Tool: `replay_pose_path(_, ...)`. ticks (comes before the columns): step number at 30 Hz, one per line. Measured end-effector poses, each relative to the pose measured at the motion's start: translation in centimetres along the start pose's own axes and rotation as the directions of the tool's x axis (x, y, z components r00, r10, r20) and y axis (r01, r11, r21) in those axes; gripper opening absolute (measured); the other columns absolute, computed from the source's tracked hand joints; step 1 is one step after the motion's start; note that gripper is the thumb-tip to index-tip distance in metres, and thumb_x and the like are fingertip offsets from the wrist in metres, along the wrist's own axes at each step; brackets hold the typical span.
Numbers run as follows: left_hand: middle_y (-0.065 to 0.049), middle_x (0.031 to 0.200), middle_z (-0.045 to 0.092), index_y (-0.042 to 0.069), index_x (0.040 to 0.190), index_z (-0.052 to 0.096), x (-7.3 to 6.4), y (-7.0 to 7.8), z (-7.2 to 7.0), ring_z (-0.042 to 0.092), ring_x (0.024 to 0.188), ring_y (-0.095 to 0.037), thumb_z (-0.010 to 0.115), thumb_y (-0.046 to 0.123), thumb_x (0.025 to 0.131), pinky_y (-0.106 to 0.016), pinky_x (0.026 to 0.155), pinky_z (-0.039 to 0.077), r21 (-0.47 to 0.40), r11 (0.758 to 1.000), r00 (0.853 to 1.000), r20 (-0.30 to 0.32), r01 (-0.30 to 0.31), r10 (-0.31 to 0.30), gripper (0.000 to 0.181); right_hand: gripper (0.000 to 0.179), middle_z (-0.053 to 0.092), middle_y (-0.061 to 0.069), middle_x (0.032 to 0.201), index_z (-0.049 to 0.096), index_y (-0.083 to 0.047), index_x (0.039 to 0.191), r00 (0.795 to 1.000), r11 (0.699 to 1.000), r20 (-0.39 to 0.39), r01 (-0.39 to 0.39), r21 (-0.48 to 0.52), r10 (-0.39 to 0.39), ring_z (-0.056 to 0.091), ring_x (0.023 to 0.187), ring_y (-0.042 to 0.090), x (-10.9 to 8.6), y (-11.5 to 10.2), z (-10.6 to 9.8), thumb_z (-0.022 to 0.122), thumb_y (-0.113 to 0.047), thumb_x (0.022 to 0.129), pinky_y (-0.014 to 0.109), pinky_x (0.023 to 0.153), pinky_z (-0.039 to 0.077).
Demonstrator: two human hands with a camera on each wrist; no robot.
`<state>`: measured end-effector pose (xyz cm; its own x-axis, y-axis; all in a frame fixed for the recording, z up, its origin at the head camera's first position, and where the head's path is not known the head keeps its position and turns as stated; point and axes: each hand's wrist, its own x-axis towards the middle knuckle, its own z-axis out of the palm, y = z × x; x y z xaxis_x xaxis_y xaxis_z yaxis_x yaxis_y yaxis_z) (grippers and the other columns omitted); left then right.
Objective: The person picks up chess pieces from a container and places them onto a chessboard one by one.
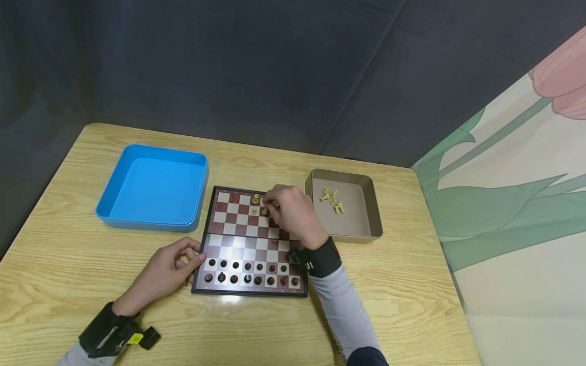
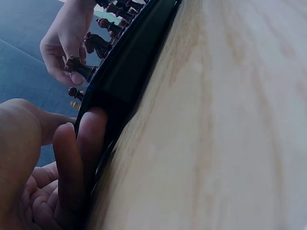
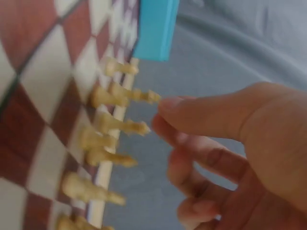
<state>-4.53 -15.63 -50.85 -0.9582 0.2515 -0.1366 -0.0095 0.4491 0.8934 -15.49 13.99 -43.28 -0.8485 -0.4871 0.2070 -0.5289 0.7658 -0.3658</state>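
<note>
A checkered folding chessboard (image 1: pixel 235 243) lies on the table. My left hand (image 1: pixel 176 267) holds its left edge, the thumb along the rim and fingers against the side, as the left wrist view shows. My right hand (image 1: pixel 290 211) reaches over the far right part of the board. In the right wrist view its thumb and index fingertips meet at the head of a tall cream chess piece (image 3: pixel 144 95). More cream chess pieces (image 3: pixel 88 189) stand around it. Two rows of dark chess pieces (image 1: pixel 247 278) line the near side of the board.
An open brown box (image 1: pixel 361 223) at the right of the board holds several yellowish chess pieces (image 1: pixel 338 207) lying loose. At the left stands a blue tray (image 1: pixel 151 190). Dark cloth (image 1: pixel 238 76) hangs behind the wooden table (image 1: pixel 403 284).
</note>
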Motion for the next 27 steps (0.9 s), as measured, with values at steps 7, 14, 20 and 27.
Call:
replay_pose_path(7, -0.003, 0.080, 0.067, 0.004, 0.113, 0.065, 0.1, 0.0, 0.1, 0.065, 0.053, -0.014, 0.068, 0.035, 0.099, -0.028, 0.050, 0.048, -0.002, 1.000, 1.000, 0.001, 0.008, -0.008, 0.034, 0.015, 0.074, 0.002, 0.096, 0.081, -0.008, 0.105, 0.998, 0.996, -0.007, -0.068, 0.065, 0.068, 0.062, 0.072, 0.013, -1.3, 1.0, -2.4, 0.070, -0.011, 0.096, 0.031, 0.061, 0.050)
replay_pose_path(14, -0.003, 0.080, 0.067, 0.004, 0.114, 0.065, 0.0, 0.0, 0.0, 0.065, 0.053, -0.014, 0.067, 0.037, 0.099, -0.028, 0.052, 0.048, 0.004, 1.000, 1.000, 0.000, 0.013, -0.013, 0.036, 0.014, 0.072, 0.005, 0.093, 0.080, -0.005, 0.104, 0.980, 0.978, -0.059, -0.182, 0.100, 0.188, 0.062, 0.071, 0.016, -3.5, 3.2, -4.1, 0.071, -0.013, 0.097, 0.035, 0.060, 0.050)
replay_pose_path(20, -0.003, 0.081, 0.067, 0.005, 0.114, 0.065, -0.1, 0.0, -0.1, 0.065, 0.053, -0.013, 0.067, 0.037, 0.099, -0.028, 0.051, 0.046, 0.013, 1.000, 1.000, -0.007, 0.016, -0.016, 0.035, 0.013, 0.076, 0.009, 0.095, 0.079, -0.002, 0.102, 0.970, 0.979, -0.130, -0.201, 0.033, 0.204, 0.066, 0.074, 0.021, -4.8, 5.6, -5.1, 0.073, -0.010, 0.094, 0.036, 0.063, 0.053)
replay_pose_path(27, -0.002, 0.080, 0.067, 0.005, 0.114, 0.065, 0.0, 0.0, 0.0, 0.065, 0.053, -0.014, 0.067, 0.038, 0.099, -0.027, 0.051, 0.046, 0.009, 1.000, 1.000, -0.002, 0.015, -0.015, 0.036, 0.015, 0.076, 0.012, 0.096, 0.080, -0.002, 0.105, 0.923, 0.932, -0.141, -0.362, -0.001, 0.358, 0.068, 0.073, 0.024, -6.1, 7.8, -6.2, 0.073, -0.009, 0.093, 0.040, 0.058, 0.054)
